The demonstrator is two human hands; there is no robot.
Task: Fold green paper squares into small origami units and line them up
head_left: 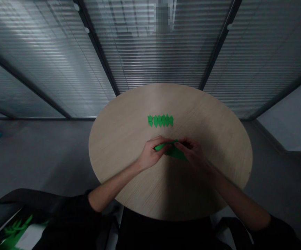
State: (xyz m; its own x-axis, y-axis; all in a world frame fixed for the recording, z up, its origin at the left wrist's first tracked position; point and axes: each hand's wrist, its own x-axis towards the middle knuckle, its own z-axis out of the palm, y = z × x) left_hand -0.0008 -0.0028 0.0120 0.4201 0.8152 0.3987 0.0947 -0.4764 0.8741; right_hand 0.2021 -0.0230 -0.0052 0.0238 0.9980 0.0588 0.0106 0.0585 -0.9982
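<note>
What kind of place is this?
Probably an office meeting room: glass partition walls with slatted blinds, a round wood-veneer table, and a plain grey floor.

The round wooden surface (215,146) leaves room on either side of my left hand (150,153) and my right hand (192,152), and back toward my body. The green paper sheet (172,151) pinched between them fills the gap between my hands. The row of folded green paper pieces (160,120) lies just ahead and blocks a straight reach forward, but I can pass around either end of it. Beyond the far rim, past a strip of floor (41,163), stands a glass partition with blinds (155,45).
</note>
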